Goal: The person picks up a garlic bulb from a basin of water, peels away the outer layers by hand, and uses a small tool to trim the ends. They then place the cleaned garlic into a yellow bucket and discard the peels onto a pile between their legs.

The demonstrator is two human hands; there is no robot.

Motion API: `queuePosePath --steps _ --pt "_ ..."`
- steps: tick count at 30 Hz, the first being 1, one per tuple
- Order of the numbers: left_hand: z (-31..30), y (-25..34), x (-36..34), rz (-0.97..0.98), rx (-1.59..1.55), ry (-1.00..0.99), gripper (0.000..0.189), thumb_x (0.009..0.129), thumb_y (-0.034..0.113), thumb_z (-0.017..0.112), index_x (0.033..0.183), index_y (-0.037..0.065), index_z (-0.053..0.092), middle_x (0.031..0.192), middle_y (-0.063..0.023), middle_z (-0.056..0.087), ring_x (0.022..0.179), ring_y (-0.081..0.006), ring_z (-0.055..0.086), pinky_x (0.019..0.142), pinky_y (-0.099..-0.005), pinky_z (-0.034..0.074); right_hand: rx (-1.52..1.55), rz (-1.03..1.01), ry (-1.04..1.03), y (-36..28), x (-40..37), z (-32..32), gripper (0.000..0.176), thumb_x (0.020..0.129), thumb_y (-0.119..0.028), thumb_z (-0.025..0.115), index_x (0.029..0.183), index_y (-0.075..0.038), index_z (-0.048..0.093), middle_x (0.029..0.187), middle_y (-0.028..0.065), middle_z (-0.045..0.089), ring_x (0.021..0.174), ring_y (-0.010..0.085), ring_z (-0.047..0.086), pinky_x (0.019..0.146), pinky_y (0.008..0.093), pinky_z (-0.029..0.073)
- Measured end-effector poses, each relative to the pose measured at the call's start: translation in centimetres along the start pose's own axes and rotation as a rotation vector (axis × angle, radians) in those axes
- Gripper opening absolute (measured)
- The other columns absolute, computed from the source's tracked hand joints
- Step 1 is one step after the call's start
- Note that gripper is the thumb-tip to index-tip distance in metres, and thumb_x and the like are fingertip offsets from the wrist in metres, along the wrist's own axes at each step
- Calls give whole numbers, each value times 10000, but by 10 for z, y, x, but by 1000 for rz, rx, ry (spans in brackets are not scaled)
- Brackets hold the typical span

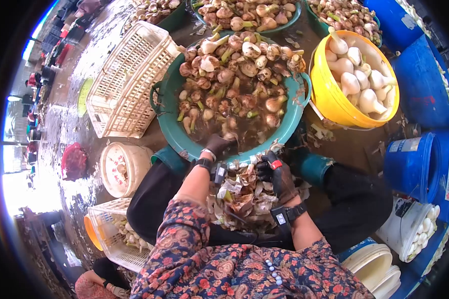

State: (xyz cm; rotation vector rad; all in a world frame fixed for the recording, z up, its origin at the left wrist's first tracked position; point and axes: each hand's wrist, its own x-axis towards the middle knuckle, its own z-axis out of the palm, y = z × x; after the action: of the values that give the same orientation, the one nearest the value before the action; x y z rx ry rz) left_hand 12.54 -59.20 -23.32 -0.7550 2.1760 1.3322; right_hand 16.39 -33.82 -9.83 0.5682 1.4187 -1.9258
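Note:
A green tub of brown water holds many unpeeled garlic bulbs. My left hand, in a dark glove, reaches over the tub's near rim and touches a bulb in the water; its fingers are closed around it. Just outside the rim, my right hand is gloved, with a red band on a finger. Its fingers are curled, and what they hold, if anything, is hidden. A heap of peeled skins lies between the legs, below both hands.
A yellow bucket of peeled bulbs stands right of the tub. White crates and a white bucket are at left. Blue containers line the right side. Part of another person shows at lower left.

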Motion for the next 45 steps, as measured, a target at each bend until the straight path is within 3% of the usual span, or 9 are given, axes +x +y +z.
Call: queuePosePath --steps 4,9,18,24,30,31,32,33,45 --pt "-3 70 -97 396 -136 -193 514 668 310 764 1051 8 600 898 -76 651 800 -140 595 747 -307 483 -394 -508 197 12 10 1 391 865 -388 596 788 -7 641 627 46 596 568 118 517 550 302 435" --pt "7 111 -183 797 436 -4 526 584 268 782 1048 87 615 884 -161 618 831 -342 602 716 -390 491 -636 -680 222 4 -7 8 370 842 -349 612 734 5 629 631 209 559 559 273 566 543 389 416" --pt "-7 94 -197 709 237 -142 576 589 244 808 1078 17 608 926 -125 647 841 -220 621 767 -325 488 -768 -739 -50 3 -26 -1 327 876 -292 560 733 -1 604 602 163 573 553 296 557 519 385 400" --pt "18 87 -208 430 -214 -281 537 654 201 803 1091 -22 587 988 -79 636 896 -123 568 810 -282 468 153 -229 -181 10 -21 5 354 908 -394 515 976 -59 611 819 3 610 678 85 573 598 232 473" --pt "32 89 -212 905 302 492 845 550 314 851 1182 -84 455 1027 -196 597 945 -314 582 890 -364 432 507 98 -521 11 -24 -5 481 928 -482 406 1156 -74 524 1001 62 585 914 161 578 771 266 498" --pt "24 99 -216 975 404 570 755 572 280 835 1159 -55 501 983 -188 611 895 -324 595 819 -357 462 -12 -404 -442 12 -28 -8 523 936 -489 366 1184 -48 499 988 76 600 860 174 591 717 305 496" --pt "19 94 -214 967 406 567 755 572 280 835 1159 -55 501 983 -188 611 895 -324 595 819 -357 462 -544 -883 -327 13 -31 -10 564 944 -496 327 1212 -22 475 975 90 615 806 186 604 663 344 493" --pt "14 90 -211 926 365 279 644 604 244 816 1119 -31 543 947 -174 623 856 -306 607 777 -351 472 -184 -87 -401 5 -27 -11 460 953 -436 348 1139 -43 499 815 54 588 673 143 556 559 317 453" --pt "25 65 -202 293 -448 -121 73 803 53 656 852 3 635 765 -18 617 659 -86 579 580 -223 485 -479 -248 -542 -6 -28 -10 413 921 -338 460 1228 -64 500 1041 66 578 879 160 548 810 309 437"
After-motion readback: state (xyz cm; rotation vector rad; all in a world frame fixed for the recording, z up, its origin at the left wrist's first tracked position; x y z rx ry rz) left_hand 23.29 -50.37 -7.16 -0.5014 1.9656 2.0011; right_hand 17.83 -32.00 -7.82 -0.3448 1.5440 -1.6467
